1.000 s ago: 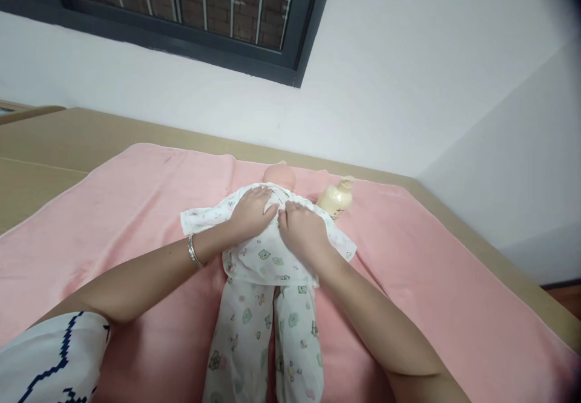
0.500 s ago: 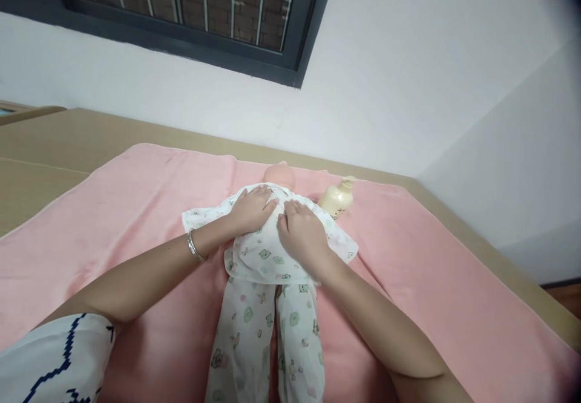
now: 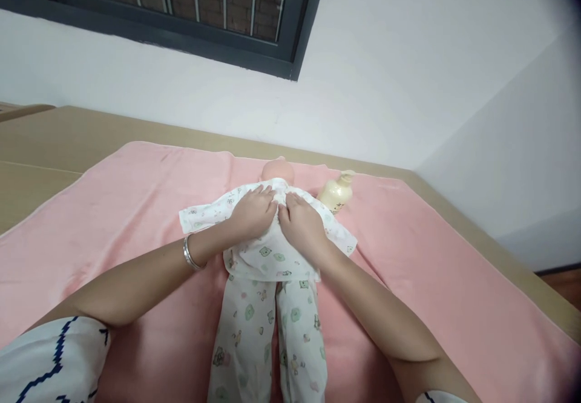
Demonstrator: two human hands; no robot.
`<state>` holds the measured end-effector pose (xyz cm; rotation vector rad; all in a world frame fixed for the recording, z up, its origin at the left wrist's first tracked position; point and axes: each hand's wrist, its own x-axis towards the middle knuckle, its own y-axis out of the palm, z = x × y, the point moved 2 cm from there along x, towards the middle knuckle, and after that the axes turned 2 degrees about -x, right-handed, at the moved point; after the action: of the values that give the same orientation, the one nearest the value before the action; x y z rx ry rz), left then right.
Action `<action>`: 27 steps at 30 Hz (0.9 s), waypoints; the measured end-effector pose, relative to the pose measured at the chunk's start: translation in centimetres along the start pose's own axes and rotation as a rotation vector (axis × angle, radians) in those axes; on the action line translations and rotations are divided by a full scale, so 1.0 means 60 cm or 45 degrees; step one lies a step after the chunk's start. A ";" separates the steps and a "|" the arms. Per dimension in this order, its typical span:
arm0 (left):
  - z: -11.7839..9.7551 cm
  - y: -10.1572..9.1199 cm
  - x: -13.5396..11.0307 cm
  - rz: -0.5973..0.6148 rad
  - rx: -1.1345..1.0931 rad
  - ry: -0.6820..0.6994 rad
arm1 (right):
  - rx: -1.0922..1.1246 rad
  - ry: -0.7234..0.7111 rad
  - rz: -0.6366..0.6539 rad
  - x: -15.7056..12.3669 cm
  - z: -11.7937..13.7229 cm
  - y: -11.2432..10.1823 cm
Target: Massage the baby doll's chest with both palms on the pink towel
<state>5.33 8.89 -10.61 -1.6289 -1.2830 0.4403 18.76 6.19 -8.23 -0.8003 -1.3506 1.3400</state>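
A baby doll (image 3: 278, 170) lies on its back on a pink blanket (image 3: 136, 209), dressed in a white printed top (image 3: 267, 252) and matching trousers (image 3: 272, 336). Both my hands rest flat on the doll's chest, side by side. My left hand (image 3: 252, 212), with a silver bangle on its wrist, lies on the left half of the top with its fingers stretched out. On the right half lies my right hand (image 3: 302, 226), its fingers also stretched toward the collar. Neither hand grips anything.
A cream pump bottle (image 3: 336, 192) lies on the blanket just right of the doll's head. The blanket covers a tan bed (image 3: 68, 143) set against a white wall below a dark-framed window (image 3: 181, 9). Wooden floor shows at the far right.
Both hands have slid a little up the doll's chest toward the collar and closer together. The camera has tilted slightly.
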 end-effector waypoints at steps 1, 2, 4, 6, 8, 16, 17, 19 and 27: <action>0.009 0.000 0.007 0.024 -0.016 -0.003 | -0.011 -0.016 -0.011 -0.007 0.007 -0.003; 0.016 0.001 0.014 0.045 -0.029 -0.008 | -0.019 -0.031 -0.018 -0.012 0.012 -0.005; 0.027 0.007 0.021 0.058 -0.047 -0.025 | -0.006 -0.047 -0.015 -0.014 0.013 -0.005; 0.027 0.013 0.019 0.027 -0.035 -0.048 | 0.050 -0.044 0.000 -0.004 0.002 -0.002; 0.016 0.019 0.008 -0.020 0.019 -0.057 | 0.112 -0.037 0.027 0.012 -0.014 0.003; -0.010 0.016 -0.008 -0.027 -0.025 -0.030 | 0.144 -0.067 0.070 0.038 -0.037 0.012; -0.004 0.015 -0.002 -0.008 -0.065 -0.053 | 0.123 -0.070 0.064 0.034 -0.031 0.010; 0.011 0.014 0.011 0.007 -0.127 -0.090 | 0.076 -0.076 0.059 0.022 -0.018 0.004; 0.043 0.036 0.023 -0.147 -0.198 -0.072 | -0.041 -0.111 0.021 -0.001 0.002 0.002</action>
<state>5.03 11.41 -13.27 -1.6697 -1.4765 0.3248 18.62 6.13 -8.33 -0.7839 -1.4396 1.3827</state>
